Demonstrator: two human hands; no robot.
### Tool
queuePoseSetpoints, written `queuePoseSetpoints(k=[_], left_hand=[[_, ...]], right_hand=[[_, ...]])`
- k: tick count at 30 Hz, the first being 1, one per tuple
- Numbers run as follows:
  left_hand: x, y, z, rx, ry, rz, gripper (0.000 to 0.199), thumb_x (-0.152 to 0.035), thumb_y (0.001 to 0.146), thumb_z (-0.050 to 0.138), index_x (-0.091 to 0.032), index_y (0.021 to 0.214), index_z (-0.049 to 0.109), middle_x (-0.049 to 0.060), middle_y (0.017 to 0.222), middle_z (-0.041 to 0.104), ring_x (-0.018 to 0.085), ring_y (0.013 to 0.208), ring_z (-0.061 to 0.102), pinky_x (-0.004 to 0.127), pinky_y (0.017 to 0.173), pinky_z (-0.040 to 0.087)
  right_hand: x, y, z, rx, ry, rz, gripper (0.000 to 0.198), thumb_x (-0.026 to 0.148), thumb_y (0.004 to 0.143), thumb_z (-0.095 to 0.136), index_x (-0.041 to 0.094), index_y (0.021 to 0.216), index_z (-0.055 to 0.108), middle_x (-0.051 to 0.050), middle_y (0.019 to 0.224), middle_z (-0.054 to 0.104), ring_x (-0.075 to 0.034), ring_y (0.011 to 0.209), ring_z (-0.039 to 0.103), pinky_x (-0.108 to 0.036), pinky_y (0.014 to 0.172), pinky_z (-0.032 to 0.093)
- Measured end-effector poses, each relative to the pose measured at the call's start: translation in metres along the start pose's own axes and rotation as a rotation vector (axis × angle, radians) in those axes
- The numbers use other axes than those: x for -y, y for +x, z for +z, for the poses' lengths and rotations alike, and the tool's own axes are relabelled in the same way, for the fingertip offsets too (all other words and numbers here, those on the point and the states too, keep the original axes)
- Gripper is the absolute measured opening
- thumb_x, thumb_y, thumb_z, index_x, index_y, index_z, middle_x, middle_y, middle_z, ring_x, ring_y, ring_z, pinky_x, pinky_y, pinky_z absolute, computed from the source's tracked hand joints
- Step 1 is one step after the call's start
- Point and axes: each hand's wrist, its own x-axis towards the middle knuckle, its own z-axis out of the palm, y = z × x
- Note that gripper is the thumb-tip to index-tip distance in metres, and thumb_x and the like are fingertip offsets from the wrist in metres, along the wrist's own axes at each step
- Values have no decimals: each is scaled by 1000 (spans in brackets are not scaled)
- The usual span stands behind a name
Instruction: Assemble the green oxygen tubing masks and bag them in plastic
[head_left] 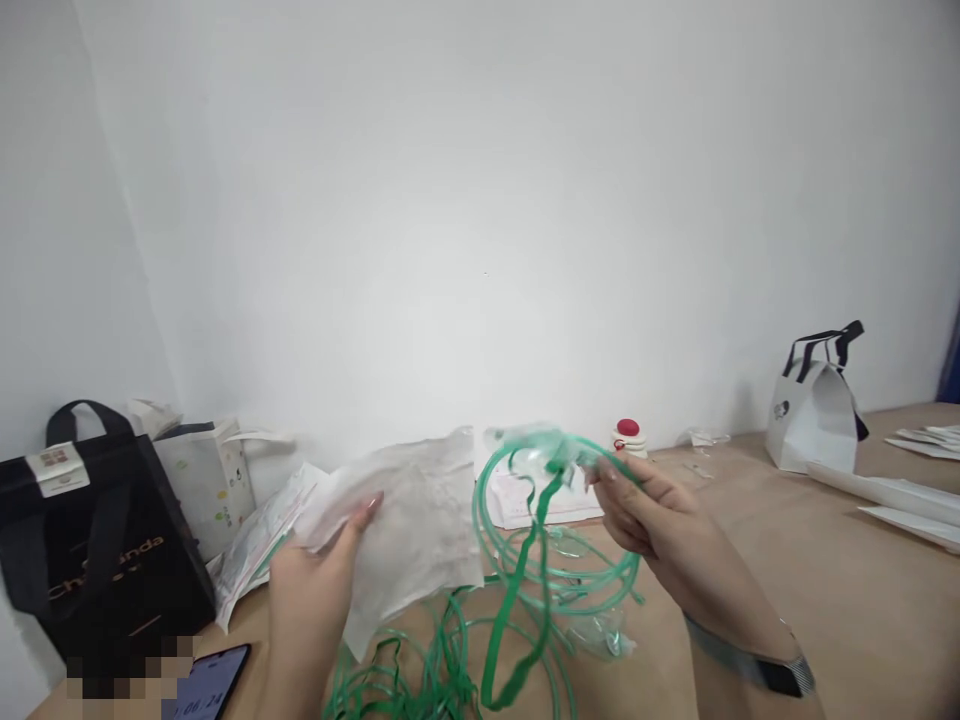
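Observation:
My left hand [334, 570] is closed on a whitish packaging bag [420, 515], its thumb pressed on the front. The bag looks flat, and its right edge is close to the tubing. My right hand [652, 510] pinches a coil of clear green oxygen tubing [484, 490] near its top right. A green strap [517, 590] hangs from the coil in a long loop. A clear plastic part [536, 445] at the top is blurred; I cannot tell its exact shape. Below, a tangled pile of green tubing and straps [442, 660] lies on the table.
Brown paper [750, 560] covers the table. A black bag [97, 560], a white box [214, 480], a packaged item [262, 540] and a phone [206, 685] are at left. Against the wall stand a red-capped bottle [628, 435] and a white bag [814, 415]. White packets [892, 490] lie right.

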Motion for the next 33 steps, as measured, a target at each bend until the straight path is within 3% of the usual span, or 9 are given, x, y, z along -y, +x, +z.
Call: queuePoseSetpoints(k=[5,9,17,22,26,33], left_hand=[[-1,-5,14,201,-130,-128,37,-35,55,74,-16,86,69,8,94,72,29,93,62,37,77,48],[-10,-14,22,203,-23,-94,28,-35,53,74,-15,73,71,7,81,74,29,87,64,35,74,49],[-9,-24,37,585,-6,-119,20,-28,58,71,-16,74,71,3,78,74,24,80,65,29,71,49],[-7,-26,38,596,-40,-95,21,-26,57,72,-17,76,69,2,78,73,23,79,64,28,71,48],[-7,-26,37,666,-54,-94,18,-25,57,72,-16,72,68,2,73,72,22,75,63,28,69,47],[-4,-24,38,678,-2,-69,22,-28,58,70,-16,77,67,3,79,72,23,79,62,28,71,46]], right_hand=[[10,-8,-10,-82,217,21,32,48,77,56,18,65,51,6,56,26,-6,46,13,-18,36,14],[16,-15,-6,-101,263,51,36,45,77,57,18,58,44,6,55,26,-6,46,15,-15,34,15],[9,-4,14,-373,353,-199,33,45,77,57,18,61,46,8,51,24,-6,43,20,-13,33,22],[0,3,25,-416,484,-305,33,45,78,56,18,62,45,8,52,28,-5,42,21,-13,31,21],[-2,2,31,-440,540,-367,32,39,80,56,19,60,40,9,51,26,-5,41,23,-14,32,22],[8,-6,44,-542,599,-424,32,23,74,62,20,58,34,9,52,23,-5,41,23,-13,32,20]])
